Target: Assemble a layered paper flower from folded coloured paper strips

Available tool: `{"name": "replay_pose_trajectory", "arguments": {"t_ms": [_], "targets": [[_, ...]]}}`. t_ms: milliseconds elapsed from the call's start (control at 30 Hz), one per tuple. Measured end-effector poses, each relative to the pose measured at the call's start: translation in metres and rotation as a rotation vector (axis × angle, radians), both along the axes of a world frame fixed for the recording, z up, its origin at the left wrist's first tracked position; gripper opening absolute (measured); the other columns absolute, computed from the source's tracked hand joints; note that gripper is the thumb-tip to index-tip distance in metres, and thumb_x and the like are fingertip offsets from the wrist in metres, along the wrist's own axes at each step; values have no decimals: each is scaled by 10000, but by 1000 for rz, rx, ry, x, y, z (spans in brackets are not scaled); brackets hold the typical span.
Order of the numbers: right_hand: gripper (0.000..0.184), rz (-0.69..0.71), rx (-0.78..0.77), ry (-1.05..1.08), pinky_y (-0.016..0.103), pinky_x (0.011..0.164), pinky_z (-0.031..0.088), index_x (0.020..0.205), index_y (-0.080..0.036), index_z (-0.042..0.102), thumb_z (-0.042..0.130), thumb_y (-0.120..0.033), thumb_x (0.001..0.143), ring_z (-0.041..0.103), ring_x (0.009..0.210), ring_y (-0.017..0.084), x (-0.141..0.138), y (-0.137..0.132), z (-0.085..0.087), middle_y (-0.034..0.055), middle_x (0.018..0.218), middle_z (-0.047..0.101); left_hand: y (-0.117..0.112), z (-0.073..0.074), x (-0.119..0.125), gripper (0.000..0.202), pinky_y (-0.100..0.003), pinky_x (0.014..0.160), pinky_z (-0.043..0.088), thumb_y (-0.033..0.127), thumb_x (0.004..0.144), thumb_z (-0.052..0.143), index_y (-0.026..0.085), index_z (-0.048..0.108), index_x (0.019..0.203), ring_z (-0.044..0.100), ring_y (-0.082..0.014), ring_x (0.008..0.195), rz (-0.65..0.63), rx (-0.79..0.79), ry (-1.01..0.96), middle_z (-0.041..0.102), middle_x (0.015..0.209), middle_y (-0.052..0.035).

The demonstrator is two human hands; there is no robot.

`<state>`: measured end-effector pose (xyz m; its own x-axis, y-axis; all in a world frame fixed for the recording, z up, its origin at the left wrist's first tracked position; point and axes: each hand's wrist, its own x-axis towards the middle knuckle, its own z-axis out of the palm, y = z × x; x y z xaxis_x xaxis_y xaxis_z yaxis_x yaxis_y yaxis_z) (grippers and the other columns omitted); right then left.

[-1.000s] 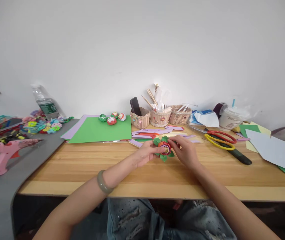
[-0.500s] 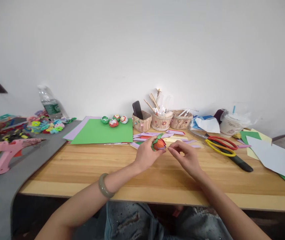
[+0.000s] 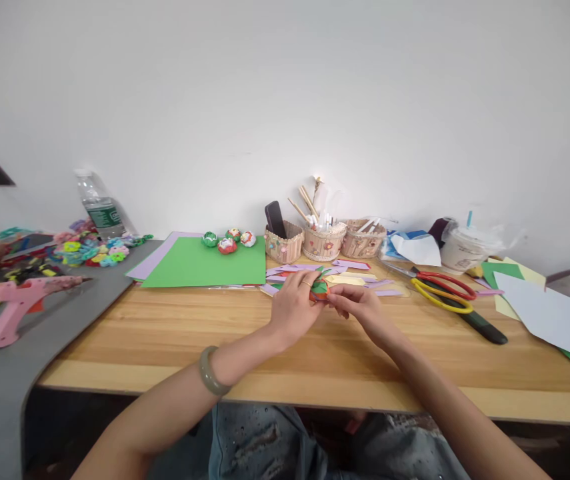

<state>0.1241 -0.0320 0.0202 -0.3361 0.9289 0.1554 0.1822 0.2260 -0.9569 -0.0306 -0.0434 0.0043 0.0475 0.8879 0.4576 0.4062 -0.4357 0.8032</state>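
From the remote station, I am setting 12 o'clock toward the white wall (image 3: 285,87) and centring the dial on the work point. The wooden table (image 3: 189,347) is spanning the area in front of it, and a grey surface (image 3: 29,353) is adjoining at 9 o'clock. On the table, a green sheet (image 3: 205,267) is lying at 9 o'clock, partly covering a lilac sheet (image 3: 147,263); a white sheet (image 3: 559,313) is lying at 3 o'clock. A pink glue gun (image 3: 12,300) is resting on the grey surface at 9 o'clock, and scissors (image 3: 435,302) with red and yellow loops are lying at 3 o'clock. I am observing the left hand (image 3: 295,303) at 8 o'clock: its fingers are grasping the paper flower (image 3: 321,288) and partly hiding it. The right hand (image 3: 359,310) is occupying 4 o'clock; its bent fingers are touching the flower's orange edge, but I cannot tell whether they are pinching it. Three baskets (image 3: 323,243) are standing in a row from 11 to 1 o'clock. The flower, green and orange, is sitting at dial centre, between both hands. Beyond it, paper strips (image 3: 349,280) are lying scattered from 10 to 2 o'clock. Four small paper balls (image 3: 227,247) are resting on the green sheet at 10 o'clock.
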Motion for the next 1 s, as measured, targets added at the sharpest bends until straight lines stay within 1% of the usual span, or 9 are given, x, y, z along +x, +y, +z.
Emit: {"name": "replay_pose_trajectory", "arguments": {"t_ms": [67, 133, 233, 300, 367, 500, 767, 867, 1000], "targets": [[274, 14, -24, -10, 225, 444, 354, 651, -149, 607, 624, -406, 746, 436, 465, 78, 0, 2, -2, -37, 540, 533, 0, 0, 0, 454, -436, 1018, 281, 188, 698, 633, 261, 558, 1141, 421, -277, 1153, -3, -7, -12, 538, 1179, -72], [258, 21, -45, -29, 224, 474, 404, 707, -138, 605, 590, -379, 798, 484, 495, 81, 1, 5, -6, -35, 591, 554, 2, 0, -1, 476, -421, 1012, 295, 166, 678, 642, 247, 560, 1140, 430, -270, 1146, -19, -17, -35, 536, 1177, -75], [208, 24, -83, -67, 279, 605, 501, 936, -129, 591, 532, -316, 866, 589, 676, 115, 4, 11, -14, 15, 844, 617, 6, -2, -2, 503, -387, 980, 347, 210, 646, 690, 213, 570, 1134, 479, -261, 1106, -77, -50, -84, 557, 1147, -89], [242, 26, -111, -84, 334, 688, 518, 1052, -139, 560, 519, -302, 877, 606, 809, 151, 6, 14, -18, 51, 1001, 605, 10, -4, -2, 466, -370, 949, 381, 273, 681, 674, 186, 579, 1129, 519, -248, 1064, -114, -79, -121, 577, 1122, -101], [267, 32, -132, -88, 361, 727, 514, 1091, -146, 550, 522, -301, 874, 601, 866, 171, 9, 16, -21, 63, 1058, 593, 13, -6, -3, 392, -364, 935, 392, 298, 745, 611, 175, 592, 1117, 538, -235, 1040, -121, -101, -156, 590, 1111, -107], [268, 43, -155, -65, 365, 733, 512, 1090, -146, 551, 524, -301, 873, 600, 871, 173, 10, 18, -24, 64, 1061, 593, 16, -9, -3, 323, -368, 953, 375, 269, 775, 574, 189, 622, 1084, 538, -228, 1045, -94, -109, -211, 608, 1095, -94], [275, 28, -190, -61, 375, 746, 508, 1099, -147, 547, 524, -302, 873, 597, 888, 178, 9, 18, -24, 67, 1077, 588, 15, -9, -4, 327, -369, 941, 389, 247, 752, 599, 189, 633, 1073, 544, -228, 1031, -72, -91, -207, 615, 1082, -96], [289, 2, -204, -83, 385, 761, 505, 1120, -152, 538, 526, -300, 872, 591, 914, 187, 8, 18, -24, 72, 1107, 576, 14, -9, -4, 326, -387, 944, 384, 212, 734, 608, 214, 639, 1059, 528, -236, 1035, -54, -69, -181, 604, 1078, -82], [303, -38, -214, -100, 392, 771, 503, 1138, -157, 531, 530, -297, 869, 585, 937, 195, 4, 20, -26, 77, 1138, 563, 6, -3, -2, 359, -393, 981, 345, 121, 695, 604, 271, 655, 1017, 484, -239, 1063, -36, -27, -125, 601, 1065, -44]]}}
